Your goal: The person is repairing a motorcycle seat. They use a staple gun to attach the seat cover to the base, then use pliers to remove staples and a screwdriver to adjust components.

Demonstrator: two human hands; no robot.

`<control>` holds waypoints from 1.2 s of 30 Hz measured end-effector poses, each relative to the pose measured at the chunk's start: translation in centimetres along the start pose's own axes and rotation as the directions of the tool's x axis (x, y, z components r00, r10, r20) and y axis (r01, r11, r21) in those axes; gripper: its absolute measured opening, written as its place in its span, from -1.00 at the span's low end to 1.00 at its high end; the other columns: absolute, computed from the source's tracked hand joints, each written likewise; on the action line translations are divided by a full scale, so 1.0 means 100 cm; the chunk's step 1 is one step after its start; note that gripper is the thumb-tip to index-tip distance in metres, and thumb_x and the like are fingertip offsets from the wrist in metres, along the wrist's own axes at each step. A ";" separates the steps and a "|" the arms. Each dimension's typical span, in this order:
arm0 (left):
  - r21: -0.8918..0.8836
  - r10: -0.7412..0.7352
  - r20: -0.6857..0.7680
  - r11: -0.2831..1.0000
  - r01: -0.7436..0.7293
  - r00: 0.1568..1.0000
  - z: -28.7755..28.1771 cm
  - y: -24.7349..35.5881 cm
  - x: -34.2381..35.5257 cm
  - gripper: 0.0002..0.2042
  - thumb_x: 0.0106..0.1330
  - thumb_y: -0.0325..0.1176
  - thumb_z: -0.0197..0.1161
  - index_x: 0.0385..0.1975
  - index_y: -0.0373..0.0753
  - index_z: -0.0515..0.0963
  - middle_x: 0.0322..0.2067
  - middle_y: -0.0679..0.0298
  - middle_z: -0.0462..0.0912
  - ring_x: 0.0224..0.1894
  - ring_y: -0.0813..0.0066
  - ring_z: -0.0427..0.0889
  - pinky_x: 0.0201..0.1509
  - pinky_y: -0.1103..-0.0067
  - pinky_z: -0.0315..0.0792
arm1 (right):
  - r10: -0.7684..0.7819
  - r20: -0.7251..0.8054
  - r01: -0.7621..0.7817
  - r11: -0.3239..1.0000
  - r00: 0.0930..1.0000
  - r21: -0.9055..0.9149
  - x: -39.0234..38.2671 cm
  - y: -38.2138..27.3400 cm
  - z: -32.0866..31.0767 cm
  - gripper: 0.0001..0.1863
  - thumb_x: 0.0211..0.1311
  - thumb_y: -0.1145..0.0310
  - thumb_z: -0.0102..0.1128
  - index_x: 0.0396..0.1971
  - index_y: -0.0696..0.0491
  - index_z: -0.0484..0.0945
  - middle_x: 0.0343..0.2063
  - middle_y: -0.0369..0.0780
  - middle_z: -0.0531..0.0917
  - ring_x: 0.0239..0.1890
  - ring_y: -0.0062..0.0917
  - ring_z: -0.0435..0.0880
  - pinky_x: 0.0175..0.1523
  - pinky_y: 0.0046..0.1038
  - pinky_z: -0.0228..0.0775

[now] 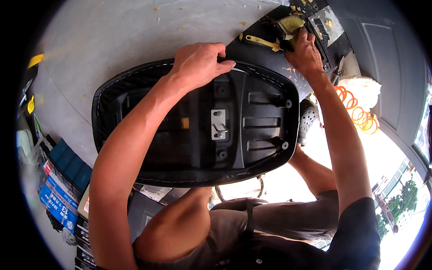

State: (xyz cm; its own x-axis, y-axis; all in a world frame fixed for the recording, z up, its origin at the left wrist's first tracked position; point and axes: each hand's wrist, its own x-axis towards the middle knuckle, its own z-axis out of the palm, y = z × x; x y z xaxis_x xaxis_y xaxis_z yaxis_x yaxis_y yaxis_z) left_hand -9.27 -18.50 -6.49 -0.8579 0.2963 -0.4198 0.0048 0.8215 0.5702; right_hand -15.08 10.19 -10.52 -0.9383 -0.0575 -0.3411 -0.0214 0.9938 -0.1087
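Black plastic and stitched vinyl fill the middle of the view: an upturned motorcycle seat (198, 121) rests across the person's lap with its hollow underside facing up, its long axis running left to right, a small metal latch bracket (219, 124) fixed near the centre. The left hand (200, 63) lies on the far rim of the seat, fingers (225, 64) curled closed over the edge where the cover wraps round, so the seat sits directly beneath and toward the body from that hand. The right hand (305, 53) is stretched well beyond the seat to the upper right, fingers closed about a yellowish tool (290, 24) on a dark littered workbench (265, 49); just beside it to the left lies a yellow-handled brush or tool (261, 42). The left hand is thus the one on the seat, the right well apart from it. An orange coiled hose (360, 112) hangs at the right near a pale lump of foam (360, 87). At the lower left, flat blue cartons with white label panels (58, 198) are stacked beside darker boxes (83, 238), and a yellow tag-like shape (30, 105) shows at the far left rim. Pale concrete floor (112, 36) spreads beyond the seat, dotted with small scraps.
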 end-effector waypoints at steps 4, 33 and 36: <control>0.070 0.085 -0.036 0.994 -0.083 0.996 0.005 -0.005 -0.002 -0.66 0.36 -0.01 0.28 -0.28 -0.21 0.62 -0.53 0.16 0.65 -0.39 0.18 0.65 -0.24 0.33 0.47 | 0.131 -0.142 -0.130 0.991 0.981 0.013 0.006 -0.010 0.013 -0.12 -0.04 0.33 0.35 0.33 0.15 0.16 0.16 0.11 0.33 0.14 0.02 0.57 0.14 -0.12 0.50; 0.157 0.280 -0.084 0.952 -0.264 0.956 0.023 -0.018 -0.002 -0.64 0.41 -0.01 0.16 -0.46 -0.15 0.64 -0.59 0.21 0.66 -0.42 0.12 0.70 -0.34 0.26 0.53 | -0.785 0.371 0.864 0.407 0.496 -0.295 -0.086 -0.092 -0.153 -0.64 0.01 0.37 0.29 -0.10 -0.01 0.61 -0.33 -0.34 0.61 -0.38 -0.46 0.66 -0.32 -0.37 0.52; 0.120 0.290 -0.075 0.952 -0.280 0.954 0.028 -0.016 -0.004 -0.67 0.37 -0.01 0.20 -0.44 -0.14 0.62 -0.61 0.26 0.64 -0.43 0.14 0.68 -0.37 0.26 0.51 | -0.790 0.400 0.884 0.389 0.464 -0.257 -0.075 -0.102 -0.148 -0.65 0.00 0.35 0.27 -0.12 -0.02 0.62 -0.34 -0.37 0.61 -0.38 -0.50 0.65 -0.32 -0.41 0.51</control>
State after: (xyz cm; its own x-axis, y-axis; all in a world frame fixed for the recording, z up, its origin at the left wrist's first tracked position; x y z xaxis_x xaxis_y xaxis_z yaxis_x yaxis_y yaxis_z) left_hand -7.53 -18.58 -9.25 -0.8558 0.4843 -0.1819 0.3065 0.7579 0.5759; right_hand -12.90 1.85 6.99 -0.2807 -0.8500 -0.4457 -0.9270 0.3604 -0.1036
